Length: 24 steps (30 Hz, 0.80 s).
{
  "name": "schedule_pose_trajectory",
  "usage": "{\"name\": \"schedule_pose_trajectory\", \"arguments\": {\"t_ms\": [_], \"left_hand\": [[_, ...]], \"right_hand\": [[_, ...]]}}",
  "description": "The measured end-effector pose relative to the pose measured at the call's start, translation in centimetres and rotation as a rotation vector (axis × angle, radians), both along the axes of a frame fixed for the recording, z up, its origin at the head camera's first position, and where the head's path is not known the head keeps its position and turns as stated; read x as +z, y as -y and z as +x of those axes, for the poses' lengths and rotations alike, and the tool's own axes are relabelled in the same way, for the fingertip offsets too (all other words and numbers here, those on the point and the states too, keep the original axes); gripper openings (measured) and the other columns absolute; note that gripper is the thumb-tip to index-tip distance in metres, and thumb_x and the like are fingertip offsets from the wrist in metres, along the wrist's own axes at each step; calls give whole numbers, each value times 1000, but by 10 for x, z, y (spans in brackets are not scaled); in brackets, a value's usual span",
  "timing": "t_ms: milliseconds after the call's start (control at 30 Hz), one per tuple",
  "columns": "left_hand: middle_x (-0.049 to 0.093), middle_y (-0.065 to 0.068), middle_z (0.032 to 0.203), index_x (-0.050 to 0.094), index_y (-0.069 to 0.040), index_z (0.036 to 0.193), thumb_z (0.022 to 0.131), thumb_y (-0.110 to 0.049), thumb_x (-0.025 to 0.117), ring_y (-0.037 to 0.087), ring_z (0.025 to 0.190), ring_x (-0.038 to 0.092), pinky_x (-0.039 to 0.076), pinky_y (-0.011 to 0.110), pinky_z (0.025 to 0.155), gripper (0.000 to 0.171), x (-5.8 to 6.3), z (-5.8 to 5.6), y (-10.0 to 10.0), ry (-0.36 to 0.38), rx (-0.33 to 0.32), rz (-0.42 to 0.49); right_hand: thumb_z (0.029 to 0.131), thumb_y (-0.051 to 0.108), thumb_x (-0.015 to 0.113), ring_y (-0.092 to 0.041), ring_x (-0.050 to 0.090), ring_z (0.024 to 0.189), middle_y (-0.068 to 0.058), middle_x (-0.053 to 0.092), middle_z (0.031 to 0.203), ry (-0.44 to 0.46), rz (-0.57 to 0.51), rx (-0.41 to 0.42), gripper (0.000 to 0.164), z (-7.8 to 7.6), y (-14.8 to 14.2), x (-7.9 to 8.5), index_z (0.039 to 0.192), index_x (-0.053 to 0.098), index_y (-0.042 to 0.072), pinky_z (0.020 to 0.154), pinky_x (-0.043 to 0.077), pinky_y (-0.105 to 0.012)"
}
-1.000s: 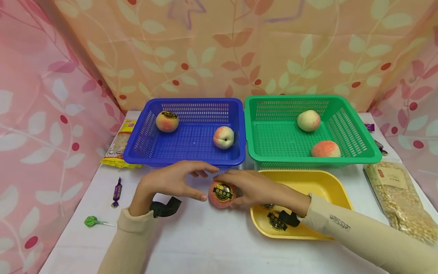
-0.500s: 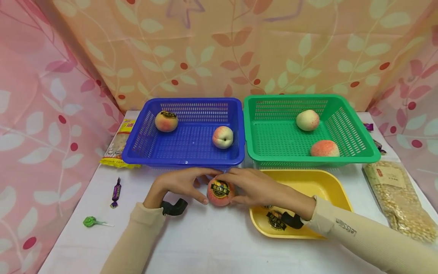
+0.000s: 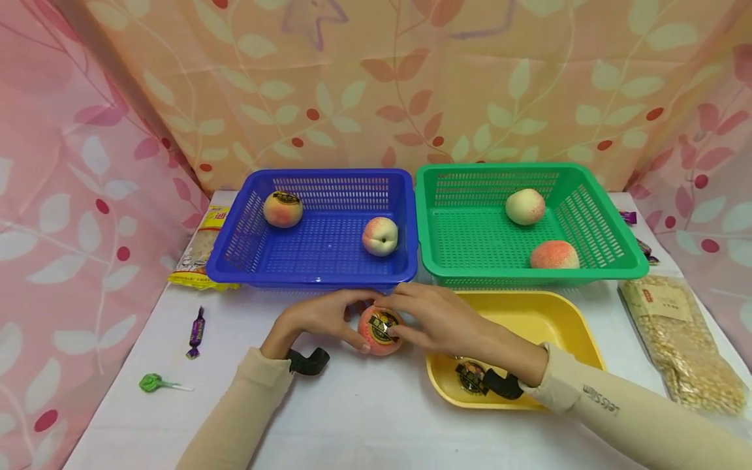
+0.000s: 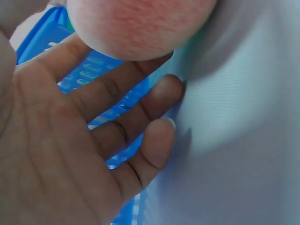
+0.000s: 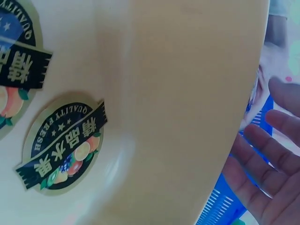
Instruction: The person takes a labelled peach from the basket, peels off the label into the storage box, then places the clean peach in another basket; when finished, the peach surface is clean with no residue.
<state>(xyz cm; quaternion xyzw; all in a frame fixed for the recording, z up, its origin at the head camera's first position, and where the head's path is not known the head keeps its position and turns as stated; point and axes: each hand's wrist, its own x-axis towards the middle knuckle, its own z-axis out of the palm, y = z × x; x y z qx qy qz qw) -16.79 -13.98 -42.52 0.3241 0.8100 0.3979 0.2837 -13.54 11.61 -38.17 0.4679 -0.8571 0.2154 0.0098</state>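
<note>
Nearest you, your beige sleeves [image 3: 247,405] reach in over the white cloth [image 3: 364,424], with a green lollipop [image 3: 151,382] off to your left and a purple-wrapped candy [image 3: 196,333] just beyond it. To your right, the yellow tray [image 3: 546,320] lies partly under your right forearm; the right wrist view shows two fruit stickers [image 5: 61,147] in it. Past the sleeves, your left hand [image 3: 320,320] is curved about the peach [image 3: 369,323]: your thumb tip touches its near left side, your other fingers reach behind it, and the left wrist view puts it at the upper fingers, clear of your palm. Your right hand [image 3: 446,320] comes in from the other side, its fingers extended and apart, the thumb tip over the black-and-gold label [image 3: 378,326] on the peach's upper side. The peach sits between both hands, just in front of the blue basket [image 3: 323,241], which holds two more peaches. The green basket [image 3: 470,241] beside it also holds two, with a bag of grains [image 3: 684,339] to its near right. Farthest off hangs a leaf-patterned curtain [image 3: 352,85].
</note>
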Motion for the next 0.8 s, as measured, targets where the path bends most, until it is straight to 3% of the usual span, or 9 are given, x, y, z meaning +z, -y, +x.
{"name": "schedule_pose_trajectory", "arguments": {"t_ms": [133, 300, 633, 800], "left_hand": [[61, -6, 137, 59, -19, 139, 73, -25, 93, 15, 130, 53, 42, 39, 115, 74, -2, -1, -4, 27, -6, 23], [61, -8, 137, 59, -20, 139, 72, -24, 94, 14, 132, 52, 39, 39, 119, 75, -6, 0, -6, 38, -9, 44], [65, -6, 127, 60, -19, 135, 70, -21, 95, 15, 120, 58, 47, 36, 109, 74, -5, 3, -10, 44, -12, 49], [65, -6, 131, 59, -17, 137, 70, -22, 95, 14, 123, 58, 46, 37, 112, 76, -4, 4, -11, 18, -1, 36]], "right_hand": [[95, 26, 73, -10, 64, 91, 6, 70, 104, 24, -36, -9, 29, -1, 4, -1, 123, 73, 18, 78, 55, -25], [95, 21, 74, -8, 58, 78, 6, 66, 93, 62, -37, -31, 20, 0, 10, -3, 114, 78, 18, 67, 47, -18], [92, 12, 75, -5, 55, 76, 7, 66, 88, 192, -103, -51, 6, 0, 13, -3, 94, 76, 17, 68, 48, -18], [92, 12, 74, -7, 61, 83, 5, 68, 94, 183, -77, -59, 9, 0, 14, -1, 100, 74, 16, 74, 51, -20]]}}
